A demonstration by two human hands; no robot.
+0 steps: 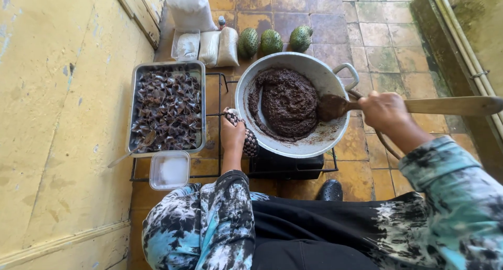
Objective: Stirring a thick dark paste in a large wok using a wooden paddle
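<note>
A large grey metal pot [319, 76] sits on a black stove frame and holds a thick dark brown paste [288, 102]. My right hand [385, 110] grips a long wooden paddle [445, 106] whose blade rests in the paste at the pot's right side. My left hand [232, 134] holds the pot's near-left rim through a patterned cloth [250, 142]. My sleeves are tie-dyed blue, black and white.
A metal tray [137, 92] of dark wrapped pieces with a spoon [131, 150] lies left of the pot. A small plastic box [169, 170] sits below it. Three green spiky fruits [271, 40] and white bags [209, 47] stand behind. A yellow wall runs at left, pipes at right.
</note>
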